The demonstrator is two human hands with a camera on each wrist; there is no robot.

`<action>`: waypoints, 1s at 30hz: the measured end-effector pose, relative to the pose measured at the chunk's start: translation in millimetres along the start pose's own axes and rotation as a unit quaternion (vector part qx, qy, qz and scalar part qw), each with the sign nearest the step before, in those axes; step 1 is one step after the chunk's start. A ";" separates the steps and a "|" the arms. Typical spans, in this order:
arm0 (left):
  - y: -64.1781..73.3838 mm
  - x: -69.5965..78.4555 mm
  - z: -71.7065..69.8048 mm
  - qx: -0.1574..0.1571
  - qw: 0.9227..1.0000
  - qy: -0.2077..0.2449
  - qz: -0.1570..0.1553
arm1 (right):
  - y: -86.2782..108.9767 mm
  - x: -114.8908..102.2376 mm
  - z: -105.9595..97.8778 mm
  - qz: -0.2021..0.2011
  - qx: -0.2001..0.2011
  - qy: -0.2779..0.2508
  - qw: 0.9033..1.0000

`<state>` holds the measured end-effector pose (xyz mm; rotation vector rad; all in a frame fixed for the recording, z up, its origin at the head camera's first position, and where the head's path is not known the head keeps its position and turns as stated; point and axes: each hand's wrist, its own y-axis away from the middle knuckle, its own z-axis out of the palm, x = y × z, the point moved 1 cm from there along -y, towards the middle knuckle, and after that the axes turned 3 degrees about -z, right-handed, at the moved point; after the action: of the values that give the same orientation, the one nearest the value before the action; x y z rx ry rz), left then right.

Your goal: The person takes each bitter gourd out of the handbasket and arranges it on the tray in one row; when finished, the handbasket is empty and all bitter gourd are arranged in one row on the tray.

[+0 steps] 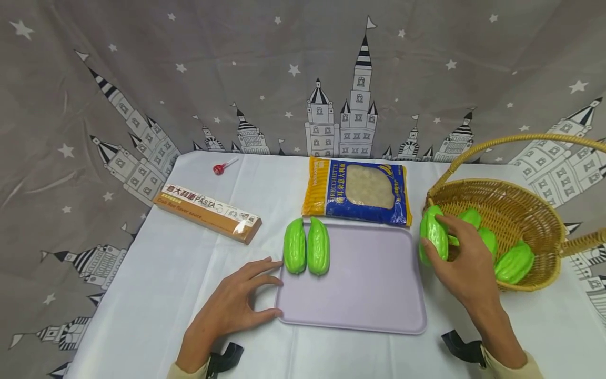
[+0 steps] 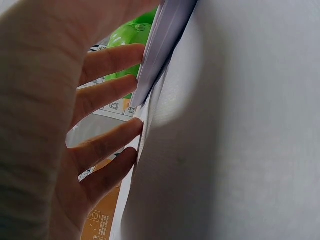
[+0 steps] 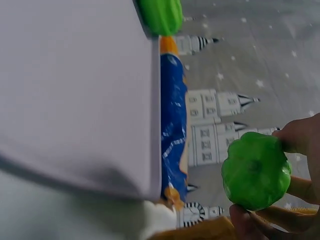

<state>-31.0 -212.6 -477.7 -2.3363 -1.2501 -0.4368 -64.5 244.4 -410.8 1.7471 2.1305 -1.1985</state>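
Note:
My right hand pinches a glossy green ridged gourd between thumb and fingers, at the left rim of the wicker basket. The right wrist view shows this gourd end-on, with my fingertips around it. Inside the basket lie several similar gourds, partly hidden by the hand. A pale purple tray lies in the middle of the table; two gourds rest side by side at its upper left. My left hand has its fingers spread, and its fingertips touch the tray's left edge.
A blue and yellow orecchiette pasta bag lies just behind the tray. Further left are a long pasta box and a red lollipop. The basket's tall handle arches above it. A grey castle-print cloth hangs behind the white-covered table.

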 end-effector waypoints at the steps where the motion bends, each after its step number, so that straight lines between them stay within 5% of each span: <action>1: 0.1 -0.1 0.1 0.000 1.000 0.000 -0.001 | -0.2 -1.8 3.5 0.000 -0.007 -0.002 1.000; 11: 1.3 0.0 1.6 -0.001 1.000 0.000 0.002 | 0.8 -13.0 34.0 -0.046 -0.040 -0.046 0.997; 30: -0.1 -0.1 -0.9 -0.004 1.000 -0.001 -0.002 | -1.0 -51.2 88.6 -0.039 -0.176 -0.088 0.980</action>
<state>-31.2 -213.1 -476.9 -2.3408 -1.2577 -0.4408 -81.5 148.3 -441.4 1.3691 2.1602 -0.8837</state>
